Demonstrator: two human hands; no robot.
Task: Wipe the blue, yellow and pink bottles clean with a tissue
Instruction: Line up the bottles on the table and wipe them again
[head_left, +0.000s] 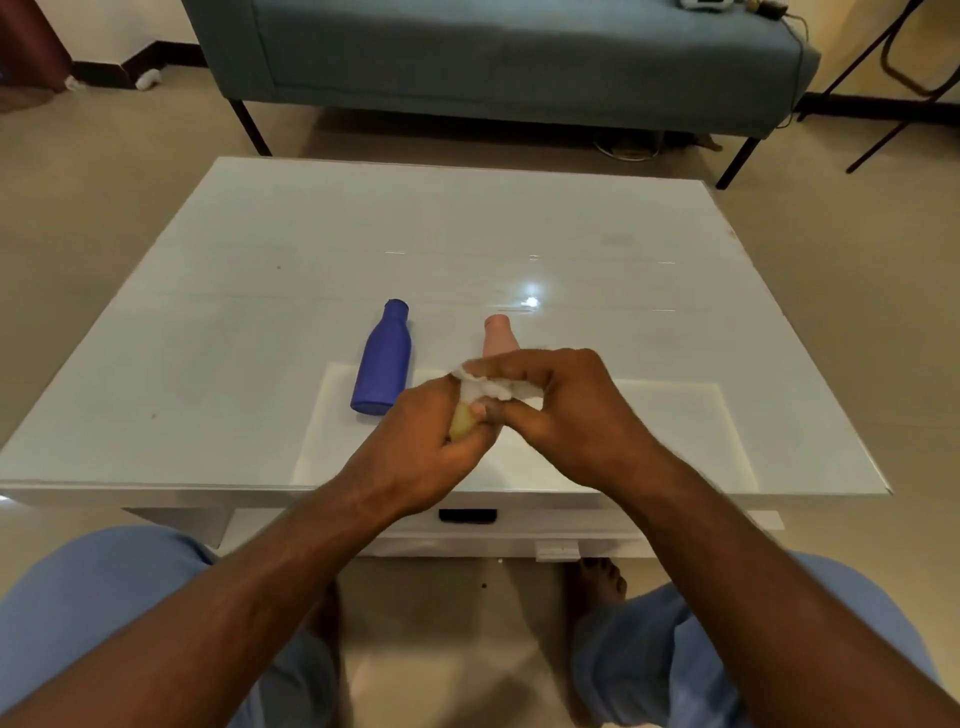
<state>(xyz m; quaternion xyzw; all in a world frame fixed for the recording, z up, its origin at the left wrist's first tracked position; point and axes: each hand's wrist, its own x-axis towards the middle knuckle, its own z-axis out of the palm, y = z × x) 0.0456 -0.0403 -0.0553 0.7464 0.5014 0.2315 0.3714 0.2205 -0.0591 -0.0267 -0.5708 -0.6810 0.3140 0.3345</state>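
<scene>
Hiding yellow bottle (462, 427), pink bottle (500, 338): hands.

Blue bottle (382, 361) and pink bottle (500, 338) flank a gap.

Tissue (493, 387) against hand-held yellow bottle (462, 426)

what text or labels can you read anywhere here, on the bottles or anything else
None can be read.
Blue bottle: plain, no label showing.
Pink bottle: plain on the part that shows; the rest is behind the right hand.
Yellow bottle: mostly hidden in the left hand and the tissue; no print visible.
Device on the sofa: cut off and too small to read.
</scene>
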